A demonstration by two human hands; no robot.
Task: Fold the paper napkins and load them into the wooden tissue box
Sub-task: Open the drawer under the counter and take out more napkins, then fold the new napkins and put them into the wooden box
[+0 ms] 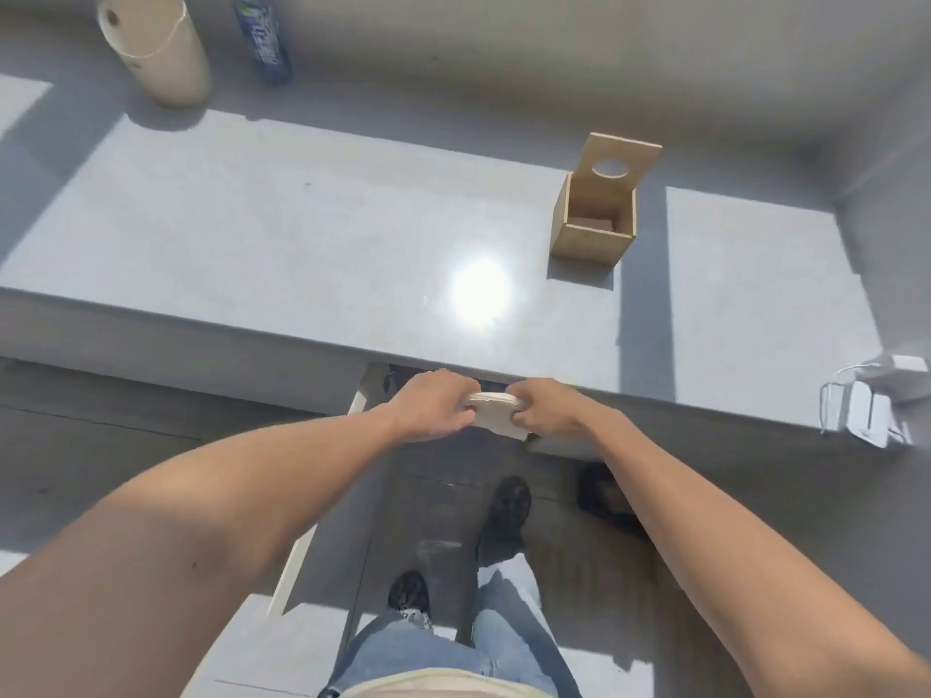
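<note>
The paper napkins [496, 413] are sitting as one thick white stack between two hands, hanging in the air just off the near edge of the grey table [282, 244], well short of the wooden tissue box [594, 221]. The left hand [433, 405] is gripping one end of the stack, fingers curled over the top, and the right hand [546, 410] is pinching the opposite end, knuckles up. By the look of it, a grip at each end is keeping the loose sheets squared and stopping them fanning apart, and it is setting up a crease across the middle.

The box is standing upright on the table, far side of the hands and a little to their right. Its lid [617, 163], the one with the round dispensing hole, is tipped up and back, so the mouth is facing up and ready to take a load. Something pale seems to be lying at the bottom, though shadow is making it hard to call.

Well away from the box, at the far left of the table, a paper roll [156, 47] and a blue bottle [262, 37] are standing clear of the work. To the box's near right, a white charger with its cable [866, 400] is resting at the table edge.

My read: folding is under way, loading not yet begun.
</note>
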